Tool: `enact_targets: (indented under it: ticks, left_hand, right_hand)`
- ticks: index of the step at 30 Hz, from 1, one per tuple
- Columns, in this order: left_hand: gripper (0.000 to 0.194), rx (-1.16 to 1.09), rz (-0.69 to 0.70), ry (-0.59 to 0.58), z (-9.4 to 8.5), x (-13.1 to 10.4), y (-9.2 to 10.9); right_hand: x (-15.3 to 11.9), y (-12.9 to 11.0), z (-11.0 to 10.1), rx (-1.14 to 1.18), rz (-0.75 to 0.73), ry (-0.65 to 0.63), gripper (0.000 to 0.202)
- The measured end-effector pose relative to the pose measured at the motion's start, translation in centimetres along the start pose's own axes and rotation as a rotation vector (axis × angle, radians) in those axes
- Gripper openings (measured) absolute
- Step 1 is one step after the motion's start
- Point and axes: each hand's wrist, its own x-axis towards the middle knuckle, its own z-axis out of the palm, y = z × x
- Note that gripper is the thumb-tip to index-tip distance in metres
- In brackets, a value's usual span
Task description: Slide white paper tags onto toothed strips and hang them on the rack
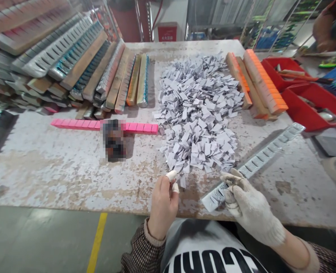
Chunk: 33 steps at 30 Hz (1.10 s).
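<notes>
A silver strip with crosswise slots (pixel 270 149) lies slanting over the table's right front. My right hand (pixel 246 206), in a white knit glove, is closed around its nearer part; the near end (pixel 212 201) has a dark speckled patch beside my fingers. Close to the front edge of a heap of small white paper-like pieces (pixel 199 98) is my left hand (pixel 164 203), bare except for white finger covers on thumb and forefinger. Its fingers are bent, the two covered tips slightly apart, nothing visibly between them. One loose white piece (pixel 183 181) lies just right of those tips.
A pink slotted bar (pixel 77 124) lies left of the heap, partly behind a pixelated patch. Stacked slotted bars (pixel 68 53) fill the back left. Orange-and-wood bars (pixel 263 81) and red bins (pixel 313 108) stand right. The table's front edge (pixel 99 209) runs before me.
</notes>
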Motion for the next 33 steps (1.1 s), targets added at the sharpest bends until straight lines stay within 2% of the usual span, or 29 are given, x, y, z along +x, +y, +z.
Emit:
enact_targets:
  ticks: [4, 6, 12, 16, 19, 22, 25, 28, 30, 33]
  left_hand:
    - [0.023, -0.058, 0.01, 0.019, -0.1, 0.0, 0.1]
    - [0.024, -0.137, -0.029, 0.019, -0.2, 0.1, 0.3]
    - [0.028, -0.711, -0.308, -0.071, 0.2, 0.2, 1.2]
    - [0.028, -0.915, -0.35, -0.113, 0.8, -0.3, 1.7]
    - [0.027, -0.867, -0.237, -0.084, 1.2, -1.2, 2.4]
    - [0.035, -0.636, -0.005, -0.012, 1.5, -2.1, 3.8]
    - [0.04, -0.433, 0.27, 0.049, 1.8, -2.4, 5.3]
    - [0.039, -0.379, 0.467, 0.08, 1.8, -2.3, 6.4]
    - [0.038, -0.394, 0.469, 0.069, 1.5, -2.2, 6.8]
    - [0.037, -0.444, 0.3, -0.023, 0.7, -1.9, 6.9]
  right_hand:
    - [0.1, -0.2, 0.4, -0.073, -0.052, -0.026, 0.008]
    - [0.2, -0.2, 0.5, -0.076, -0.078, -0.04, 0.01]
    - [1.3, 0.2, -0.2, -0.09, -0.112, -0.142, 0.013]
    - [1.5, 1.1, -0.7, 0.027, -0.119, -0.172, 0.018]
    - [1.3, 1.3, -1.5, 0.131, -0.047, -0.085, 0.016]
    - [1.6, 0.2, -2.2, 0.18, 0.033, 0.017, 0.02]
    - [2.3, -1.9, -2.4, 0.297, 0.065, 0.066, 0.03]
    - [2.6, -3.4, -2.2, 0.459, 0.148, 0.103, 0.022]
    - [2.3, -3.6, -2.2, 0.572, 0.195, 0.095, 0.014]
    - [1.6, -3.2, -2.8, 0.732, 0.245, 0.049, 0.009]
